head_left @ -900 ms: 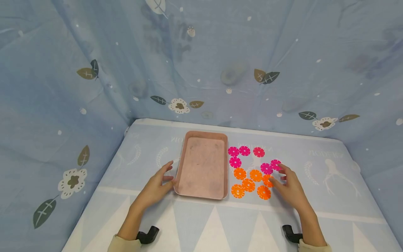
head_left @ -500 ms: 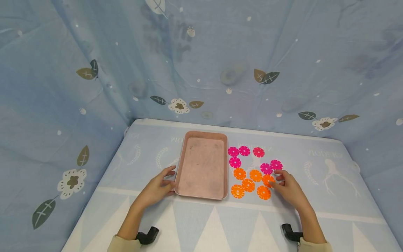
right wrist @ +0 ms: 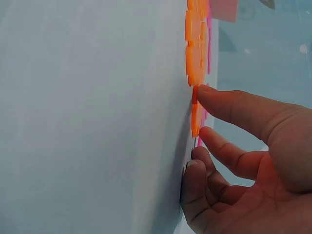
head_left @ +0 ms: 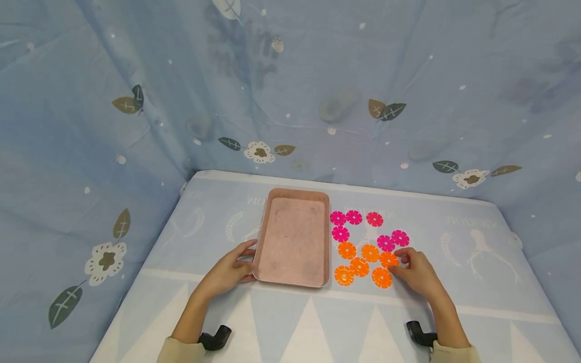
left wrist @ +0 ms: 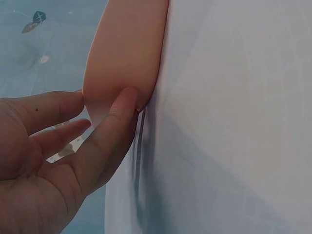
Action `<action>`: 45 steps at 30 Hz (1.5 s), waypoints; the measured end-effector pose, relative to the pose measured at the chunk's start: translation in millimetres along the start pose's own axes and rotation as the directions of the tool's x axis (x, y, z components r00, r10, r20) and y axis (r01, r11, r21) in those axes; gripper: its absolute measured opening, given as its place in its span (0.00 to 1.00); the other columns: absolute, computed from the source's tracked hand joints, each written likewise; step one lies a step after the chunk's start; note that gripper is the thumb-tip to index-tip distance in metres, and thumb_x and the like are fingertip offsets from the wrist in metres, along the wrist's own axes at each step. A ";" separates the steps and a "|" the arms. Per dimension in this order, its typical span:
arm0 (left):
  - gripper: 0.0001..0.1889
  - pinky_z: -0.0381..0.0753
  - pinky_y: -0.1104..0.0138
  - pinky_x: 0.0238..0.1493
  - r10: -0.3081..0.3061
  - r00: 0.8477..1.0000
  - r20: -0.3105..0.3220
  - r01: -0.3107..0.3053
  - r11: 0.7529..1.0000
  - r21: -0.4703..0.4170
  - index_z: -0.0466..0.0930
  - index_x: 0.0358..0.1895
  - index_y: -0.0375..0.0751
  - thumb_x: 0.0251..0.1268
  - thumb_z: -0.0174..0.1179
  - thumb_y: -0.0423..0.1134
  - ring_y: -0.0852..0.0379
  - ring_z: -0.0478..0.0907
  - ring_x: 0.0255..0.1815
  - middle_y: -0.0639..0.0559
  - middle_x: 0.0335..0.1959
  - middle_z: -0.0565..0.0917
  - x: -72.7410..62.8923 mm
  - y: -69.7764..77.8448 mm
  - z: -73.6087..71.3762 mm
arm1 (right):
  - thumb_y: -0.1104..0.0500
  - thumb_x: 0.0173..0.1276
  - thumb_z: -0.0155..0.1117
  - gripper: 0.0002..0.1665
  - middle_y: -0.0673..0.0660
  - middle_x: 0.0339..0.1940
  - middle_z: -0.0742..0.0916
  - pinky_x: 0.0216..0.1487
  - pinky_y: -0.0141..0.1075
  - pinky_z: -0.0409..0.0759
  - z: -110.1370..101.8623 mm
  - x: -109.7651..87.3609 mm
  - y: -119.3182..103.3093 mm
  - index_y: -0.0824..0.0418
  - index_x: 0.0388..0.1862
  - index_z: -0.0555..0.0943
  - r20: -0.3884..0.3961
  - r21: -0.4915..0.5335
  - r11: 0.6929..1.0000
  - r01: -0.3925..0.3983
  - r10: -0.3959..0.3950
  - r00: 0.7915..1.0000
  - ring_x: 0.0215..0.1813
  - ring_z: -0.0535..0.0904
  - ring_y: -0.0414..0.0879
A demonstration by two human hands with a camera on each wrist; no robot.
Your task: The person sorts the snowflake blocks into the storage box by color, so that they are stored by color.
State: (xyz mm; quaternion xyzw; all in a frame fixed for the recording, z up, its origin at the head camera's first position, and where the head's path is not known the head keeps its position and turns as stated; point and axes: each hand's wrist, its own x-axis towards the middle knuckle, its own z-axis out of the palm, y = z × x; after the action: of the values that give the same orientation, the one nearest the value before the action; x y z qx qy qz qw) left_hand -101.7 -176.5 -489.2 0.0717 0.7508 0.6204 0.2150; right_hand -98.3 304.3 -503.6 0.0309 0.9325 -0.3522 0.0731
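A pink rectangular tray (head_left: 262, 237) lies on the cloth-covered table. My left hand (head_left: 227, 272) touches its near left corner from outside, fingers loosely extended. In the left wrist view, the fingertips rest against the tray's outer wall (left wrist: 124, 48). To the tray's right lie several orange and magenta notched plastic discs, the flower-shaped interlocking kind. My right hand (head_left: 419, 275) pinches the rightmost orange interlocking disc (head_left: 388, 259) by its edges between thumb and index finger. In the right wrist view that orange disc (right wrist: 196, 117) lies low over the cloth, other fingers curled below.
Close around the right hand are another orange disc (head_left: 382, 278) in front and a magenta disc (head_left: 400, 238) behind. A reddish disc (head_left: 374, 219) lies farther back. Blue patterned curtains (head_left: 290, 91) enclose the table's back and sides. Black wrist mounts (head_left: 217, 339) sit at both wrists.
My right hand has drawn slightly nearer, from beside the magenta disc, and its thumb and index finger have closed on the orange disc. My left hand has moved in against the tray's corner.
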 end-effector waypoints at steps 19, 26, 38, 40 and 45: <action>0.33 0.84 0.61 0.50 0.022 1.000 0.021 -0.022 1.000 0.012 0.55 0.78 0.35 0.71 0.48 0.22 0.35 0.75 0.60 0.27 0.66 0.66 1.0 -2.1 0.9 | 0.60 0.65 0.71 0.27 0.63 0.42 0.79 0.42 0.44 0.79 -4.5 2.7 0.5 0.73 0.54 0.72 0.037 -0.012 0.993 -0.114 0.115 0.993 0.42 0.73 0.55; 0.33 0.84 0.61 0.50 0.015 1.000 0.021 -0.016 1.000 0.008 0.55 0.78 0.35 0.71 0.48 0.21 0.35 0.76 0.59 0.27 0.66 0.66 0.6 -1.9 0.1 | 0.62 0.71 0.62 0.17 0.62 0.40 0.82 0.43 0.42 0.81 -9.0 1.5 0.3 0.72 0.51 0.74 0.036 0.051 0.990 -0.134 0.132 0.991 0.41 0.76 0.54; 0.33 0.85 0.61 0.49 0.010 1.000 0.009 -0.010 1.000 0.009 0.55 0.78 0.35 0.71 0.49 0.21 0.36 0.76 0.59 0.27 0.66 0.66 -0.9 -1.3 0.3 | 0.62 0.76 0.57 0.16 0.60 0.39 0.83 0.37 0.31 0.82 -10.4 4.8 2.4 0.74 0.53 0.75 0.069 0.273 0.951 -0.147 0.134 0.989 0.37 0.77 0.50; 0.33 0.85 0.61 0.49 0.012 1.000 0.007 -0.012 1.000 0.011 0.55 0.78 0.35 0.71 0.49 0.21 0.36 0.76 0.59 0.27 0.66 0.66 -0.8 -1.7 0.0 | 0.61 0.76 0.57 0.17 0.60 0.38 0.84 0.37 0.31 0.83 -11.5 7.4 -1.8 0.75 0.53 0.74 0.071 0.317 0.939 -0.135 0.119 0.990 0.36 0.78 0.50; 0.33 0.85 0.61 0.49 0.018 1.000 0.010 -0.018 1.000 0.016 0.55 0.78 0.35 0.70 0.49 0.22 0.35 0.76 0.60 0.27 0.65 0.67 0.1 -3.7 -0.7 | 0.60 0.77 0.59 0.19 0.61 0.39 0.84 0.40 0.33 0.84 -12.1 16.1 -17.1 0.75 0.55 0.73 0.062 0.387 0.916 -0.104 0.087 0.994 0.38 0.80 0.52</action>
State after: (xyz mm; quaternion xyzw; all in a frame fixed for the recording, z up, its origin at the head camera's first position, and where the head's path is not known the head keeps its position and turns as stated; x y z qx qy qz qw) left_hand -101.5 -177.9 -492.6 0.0834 0.7541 0.6158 0.2124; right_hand -117.5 299.6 -485.9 0.0824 0.8396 -0.5270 0.1029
